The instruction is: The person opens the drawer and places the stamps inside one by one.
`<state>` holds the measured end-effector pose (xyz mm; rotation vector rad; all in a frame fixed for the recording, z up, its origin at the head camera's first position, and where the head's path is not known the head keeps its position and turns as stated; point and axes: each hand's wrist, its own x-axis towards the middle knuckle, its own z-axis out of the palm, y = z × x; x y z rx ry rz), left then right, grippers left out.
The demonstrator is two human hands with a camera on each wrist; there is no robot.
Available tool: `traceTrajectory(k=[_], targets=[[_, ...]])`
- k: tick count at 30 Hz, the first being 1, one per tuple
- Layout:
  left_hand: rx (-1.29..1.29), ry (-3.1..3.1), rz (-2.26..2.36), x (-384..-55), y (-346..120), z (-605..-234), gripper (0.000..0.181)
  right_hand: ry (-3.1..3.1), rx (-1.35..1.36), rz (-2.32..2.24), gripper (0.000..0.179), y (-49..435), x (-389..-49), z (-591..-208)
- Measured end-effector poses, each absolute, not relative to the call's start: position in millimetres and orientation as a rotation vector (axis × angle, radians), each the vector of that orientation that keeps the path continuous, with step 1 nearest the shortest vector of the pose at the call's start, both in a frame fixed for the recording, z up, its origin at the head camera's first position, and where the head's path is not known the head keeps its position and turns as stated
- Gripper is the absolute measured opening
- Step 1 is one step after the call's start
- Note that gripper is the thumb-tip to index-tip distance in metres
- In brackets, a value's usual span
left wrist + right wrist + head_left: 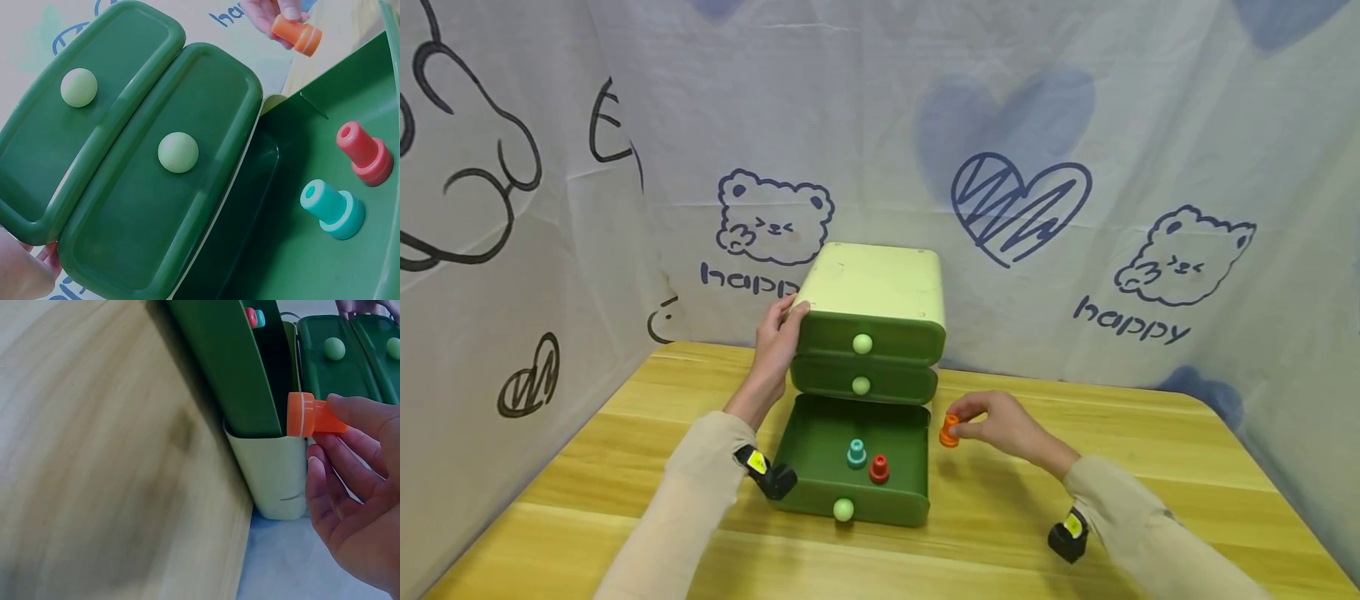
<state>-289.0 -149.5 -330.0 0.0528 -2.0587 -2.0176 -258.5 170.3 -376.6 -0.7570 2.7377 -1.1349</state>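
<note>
A small drawer cabinet [880,279] with a pale yellow-green shell and green drawers stands on the table. My left hand [775,337] rests against its left side, thumb by the upper front corner. The bottom drawer [891,507] is pulled out, while the two above it are closed. Inside the open drawer, a teal stepped peg [857,454] and a red stepped peg [879,469] stand upright. Just right of this drawer, my right hand [1003,425] pinches an orange stepped peg [306,415] between thumb and fingertips, wide base down.
The wood-grain table [1075,517] extends on both sides of the cabinet. Behind it hangs a pale cloth [880,125] printed with hearts and bears. Round pale green knobs, such as the bottom one [843,510], jut from the drawer fronts.
</note>
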Motion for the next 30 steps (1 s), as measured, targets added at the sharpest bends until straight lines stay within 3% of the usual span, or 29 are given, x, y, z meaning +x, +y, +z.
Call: traceTrajectory(k=[30], targets=[[0.059,-2.045,-2.023,-289,-150,-330,0.055,2.622,-0.941,-0.986,0.020,127,-275,-364]])
